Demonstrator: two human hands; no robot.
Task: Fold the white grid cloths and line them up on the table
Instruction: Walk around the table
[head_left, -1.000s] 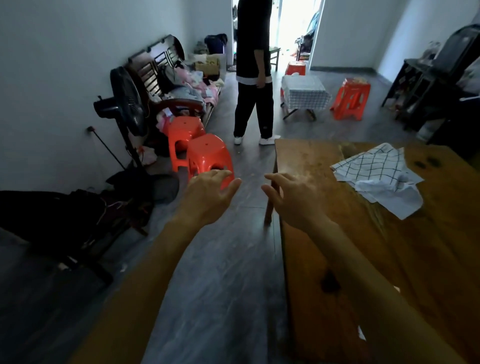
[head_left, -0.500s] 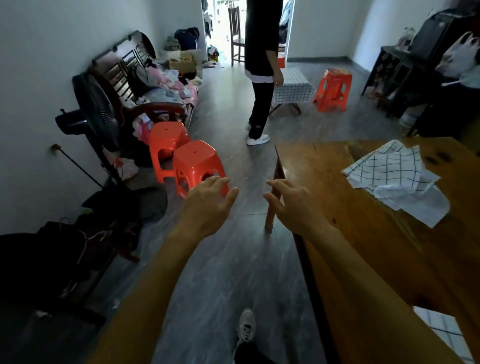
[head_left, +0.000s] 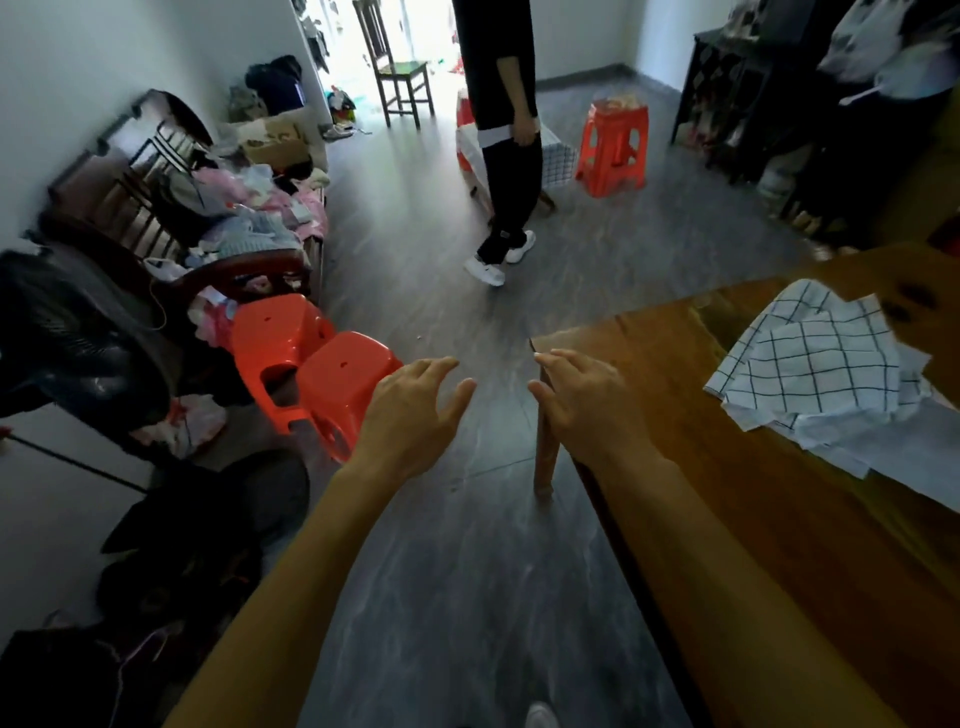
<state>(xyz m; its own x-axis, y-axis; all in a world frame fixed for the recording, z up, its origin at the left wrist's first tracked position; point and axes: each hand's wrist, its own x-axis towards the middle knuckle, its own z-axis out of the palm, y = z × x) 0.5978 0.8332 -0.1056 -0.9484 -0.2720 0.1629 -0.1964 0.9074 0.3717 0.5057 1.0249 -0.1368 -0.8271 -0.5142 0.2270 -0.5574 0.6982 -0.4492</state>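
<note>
Both hands are empty, fingers loosely spread: the left hand (head_left: 415, 410) is over the floor, the right hand (head_left: 582, 402) over the table (head_left: 779, 519) corner. The cloths (head_left: 821, 369), 1 loose unfolded pile, lie on the table, well apart from both hands.

A: What's the wearer got on?
B: Nothing on either forearm; the left hand (head_left: 415, 410) and right hand (head_left: 587, 405) are bare, no rings or watch.
A: Footwear?
B: A white shoe (head_left: 540, 716) tip.
</note>
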